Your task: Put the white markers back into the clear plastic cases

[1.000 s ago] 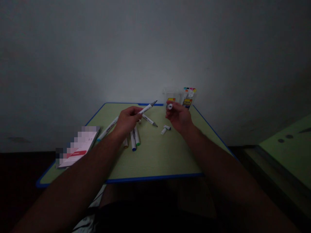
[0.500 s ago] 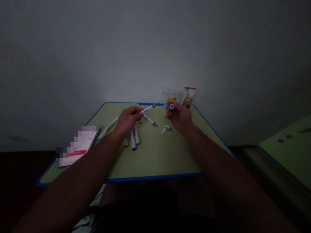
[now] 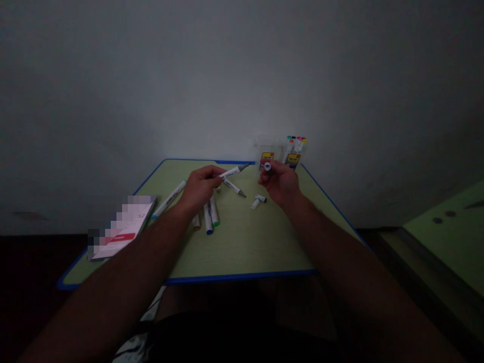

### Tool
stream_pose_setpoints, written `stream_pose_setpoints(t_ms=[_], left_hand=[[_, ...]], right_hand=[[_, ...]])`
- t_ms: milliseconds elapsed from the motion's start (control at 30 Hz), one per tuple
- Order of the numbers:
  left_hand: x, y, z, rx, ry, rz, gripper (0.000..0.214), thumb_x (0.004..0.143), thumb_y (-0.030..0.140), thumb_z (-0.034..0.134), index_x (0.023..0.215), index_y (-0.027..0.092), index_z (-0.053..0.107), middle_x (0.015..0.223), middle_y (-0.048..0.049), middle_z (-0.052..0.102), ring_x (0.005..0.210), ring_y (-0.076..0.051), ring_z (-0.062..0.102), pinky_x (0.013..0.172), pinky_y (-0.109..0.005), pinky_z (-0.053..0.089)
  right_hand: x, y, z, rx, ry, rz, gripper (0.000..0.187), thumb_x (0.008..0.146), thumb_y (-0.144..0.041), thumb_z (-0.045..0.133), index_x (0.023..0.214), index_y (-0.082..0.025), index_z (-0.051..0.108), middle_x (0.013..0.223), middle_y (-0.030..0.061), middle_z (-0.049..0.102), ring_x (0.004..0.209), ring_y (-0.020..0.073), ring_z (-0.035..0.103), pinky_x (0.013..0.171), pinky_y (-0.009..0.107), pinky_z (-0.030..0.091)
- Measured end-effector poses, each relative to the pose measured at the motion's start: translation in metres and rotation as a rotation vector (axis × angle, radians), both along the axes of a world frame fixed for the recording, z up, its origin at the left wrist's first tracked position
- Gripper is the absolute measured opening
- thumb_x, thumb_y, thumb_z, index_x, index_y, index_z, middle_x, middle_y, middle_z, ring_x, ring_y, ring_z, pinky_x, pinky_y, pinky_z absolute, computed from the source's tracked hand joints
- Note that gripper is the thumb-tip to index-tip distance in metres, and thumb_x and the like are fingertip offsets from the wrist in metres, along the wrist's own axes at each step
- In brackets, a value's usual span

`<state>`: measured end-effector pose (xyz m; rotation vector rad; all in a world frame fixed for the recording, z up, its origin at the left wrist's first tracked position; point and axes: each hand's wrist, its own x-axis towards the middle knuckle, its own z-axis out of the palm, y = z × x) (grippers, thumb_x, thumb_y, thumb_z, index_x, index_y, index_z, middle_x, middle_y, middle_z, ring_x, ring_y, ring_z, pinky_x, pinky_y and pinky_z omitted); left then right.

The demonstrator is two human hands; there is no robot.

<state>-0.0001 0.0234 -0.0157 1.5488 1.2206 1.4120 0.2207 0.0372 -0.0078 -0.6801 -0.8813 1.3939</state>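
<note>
My left hand (image 3: pixel 203 185) pinches a white marker (image 3: pixel 231 172) whose cap is off. Its grey collar and dark tip point right and slightly up, toward my other hand. In the fingers of my right hand (image 3: pixel 282 180) is a marker cap (image 3: pixel 267 166), its round end facing me. A gap separates the tip from the cap. Below the held marker lies a second uncapped marker (image 3: pixel 234 188), partly hidden by my left hand. Two loose caps (image 3: pixel 260 198) rest on the table between my hands.
Several capped markers (image 3: pixel 209 219) lie near my left wrist. A booklet (image 3: pixel 130 229), partly pixelated, is at the left edge of the green table (image 3: pixel 242 252). Against the wall stand a clear case (image 3: pixel 269 146) and a pack of coloured markers (image 3: pixel 295 151).
The held marker's tip has shifted slightly right and down, closer to my right hand. The rest looks nearly the same.
</note>
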Motion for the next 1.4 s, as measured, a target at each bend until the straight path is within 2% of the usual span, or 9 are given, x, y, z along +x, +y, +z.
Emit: stream_pose_setpoints(t_ms=[500,700,867,1067,1200,1300,1400], left_hand=[[0.001,-0.003,0.003,0.012,0.081,0.018,0.021,0.064,0.022,0.068,0.083,0.02,0.078,0.078,-0.0013,0.072,0.076,-0.018,0.062,0.075,-0.031,0.046],[0.002,-0.005,0.004,0.037,0.153,0.059,0.022,0.068,0.023,0.066,0.085,0.022,0.079,0.078,-0.0023,0.073,0.075,-0.019,0.062,0.073,-0.032,0.047],[0.0,-0.005,0.002,0.079,0.227,0.078,0.023,0.072,0.024,0.064,0.089,0.023,0.079,0.081,-0.0034,0.074,0.075,-0.02,0.063,0.072,-0.032,0.048],[0.001,-0.007,0.003,0.115,0.325,0.117,0.024,0.074,0.022,0.063,0.091,0.022,0.079,0.085,-0.004,0.076,0.079,-0.021,0.066,0.075,-0.032,0.049],[0.001,-0.007,0.002,0.148,0.37,0.137,0.025,0.075,0.022,0.062,0.093,0.021,0.079,0.092,-0.0047,0.076,0.085,-0.022,0.068,0.083,-0.035,0.05],[0.001,-0.005,0.0,0.165,0.398,0.14,0.027,0.076,0.021,0.06,0.096,0.022,0.078,0.099,-0.0048,0.076,0.091,-0.022,0.068,0.089,-0.036,0.05],[0.0,-0.004,-0.003,0.167,0.416,0.15,0.028,0.076,0.021,0.06,0.098,0.022,0.077,0.1,-0.0048,0.076,0.091,-0.021,0.069,0.089,-0.035,0.051]], right_hand=[[-0.001,0.0,-0.001,0.017,-0.049,-0.01,0.011,0.081,-0.02,0.057,0.084,-0.018,0.067,0.059,-0.0032,0.058,0.047,0.009,0.05,0.047,0.023,0.048],[-0.005,-0.002,-0.004,0.109,-0.157,-0.134,0.007,0.081,-0.021,0.061,0.086,-0.021,0.066,0.07,-0.0021,0.068,0.053,0.0095,0.056,0.048,0.022,0.049],[-0.008,-0.004,-0.006,0.181,-0.25,-0.2,0.007,0.081,-0.023,0.064,0.087,-0.022,0.066,0.071,-0.0026,0.069,0.055,0.0095,0.058,0.047,0.022,0.049],[-0.013,-0.005,-0.011,0.282,-0.361,-0.217,0.011,0.078,-0.026,0.067,0.088,-0.022,0.067,0.069,-0.0034,0.068,0.054,0.0091,0.058,0.046,0.022,0.05],[-0.015,-0.005,-0.014,0.347,-0.469,-0.245,0.013,0.078,-0.028,0.068,0.088,-0.021,0.068,0.061,-0.0056,0.062,0.05,0.0081,0.056,0.045,0.021,0.049],[-0.015,-0.004,-0.015,0.363,-0.531,-0.259,0.015,0.078,-0.03,0.068,0.09,-0.021,0.069,0.059,-0.0062,0.06,0.049,0.0077,0.055,0.046,0.021,0.049],[-0.014,-0.003,-0.016,0.363,-0.556,-0.266,0.018,0.078,-0.032,0.069,0.091,-0.021,0.068,0.061,-0.0055,0.061,0.051,0.0081,0.057,0.047,0.021,0.049]])
